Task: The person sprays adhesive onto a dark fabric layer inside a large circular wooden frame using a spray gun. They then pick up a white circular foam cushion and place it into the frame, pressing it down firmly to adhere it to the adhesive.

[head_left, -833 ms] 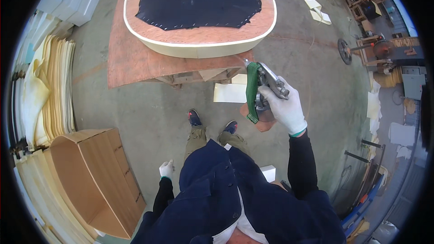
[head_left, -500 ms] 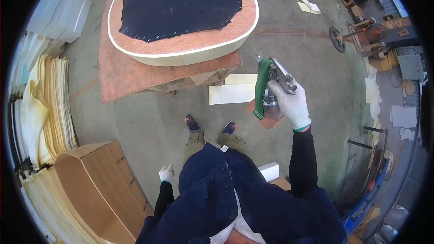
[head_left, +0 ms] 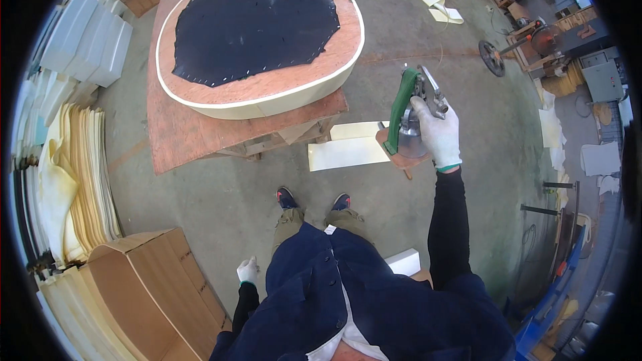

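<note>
My right hand [head_left: 438,135], in a white glove with a green cuff, is wrapped round a metal spray gun [head_left: 413,110] with a silvery cup and a long green part along its left side. It is held out to the front right, above a brown board [head_left: 408,162]. My left hand [head_left: 248,271], gloved too, hangs low beside my body with its fingers curled and nothing visible in them. Ahead on the left, a rounded pale foam-edged wooden piece [head_left: 321,89] lies on a reddish wooden table [head_left: 175,150]. Black fabric [head_left: 257,23] is stapled on top of it.
Cream sheets [head_left: 348,156] lie on the floor by the table. An open cardboard box [head_left: 157,281] and stacked foam sheets [head_left: 83,174] line the left side. A wheeled machine [head_left: 493,58] stands far right, with a blue frame [head_left: 552,307] at the near right.
The whole view has shifted, and the table with its rounded piece sits lower and further left. My right hand has moved slightly rightward with the spray gun; my left hand stays low.
</note>
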A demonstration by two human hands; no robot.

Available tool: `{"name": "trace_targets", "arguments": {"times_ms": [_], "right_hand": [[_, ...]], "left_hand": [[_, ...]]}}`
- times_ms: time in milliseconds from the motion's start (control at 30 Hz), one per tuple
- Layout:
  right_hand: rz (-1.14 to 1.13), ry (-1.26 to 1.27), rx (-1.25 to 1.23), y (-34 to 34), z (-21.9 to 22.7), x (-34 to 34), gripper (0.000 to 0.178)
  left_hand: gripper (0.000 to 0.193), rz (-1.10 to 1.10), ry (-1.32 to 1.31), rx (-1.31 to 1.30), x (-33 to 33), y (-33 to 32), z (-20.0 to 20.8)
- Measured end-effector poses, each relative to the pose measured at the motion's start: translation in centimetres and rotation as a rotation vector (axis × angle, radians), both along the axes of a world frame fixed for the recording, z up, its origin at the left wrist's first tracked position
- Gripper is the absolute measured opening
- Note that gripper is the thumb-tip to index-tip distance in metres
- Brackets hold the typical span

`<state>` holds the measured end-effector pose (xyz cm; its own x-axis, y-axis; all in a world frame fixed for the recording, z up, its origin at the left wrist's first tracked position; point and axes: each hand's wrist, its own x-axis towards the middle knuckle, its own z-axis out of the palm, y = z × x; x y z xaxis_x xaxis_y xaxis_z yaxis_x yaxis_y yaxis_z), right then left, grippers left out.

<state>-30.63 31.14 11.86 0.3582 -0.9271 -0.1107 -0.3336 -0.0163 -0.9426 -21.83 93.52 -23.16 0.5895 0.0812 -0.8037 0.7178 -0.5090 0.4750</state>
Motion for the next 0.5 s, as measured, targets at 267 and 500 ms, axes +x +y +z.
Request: {"name": "trace_targets", "arguments": {"times_ms": [267,500], "right_hand": [[0.079,-0.052,-0.148,2.3,-0.6,0.2,0.021],[0.235,-0.123,0.014,10.3,-0.8,2.8,0.016]], "left_hand": [[0.031,0.033,-0.032,0.001,-2.7,1.4,0.4],[0.030,-0.242,-0.199,-0.003,-1.2,3.2,0.9]]}}
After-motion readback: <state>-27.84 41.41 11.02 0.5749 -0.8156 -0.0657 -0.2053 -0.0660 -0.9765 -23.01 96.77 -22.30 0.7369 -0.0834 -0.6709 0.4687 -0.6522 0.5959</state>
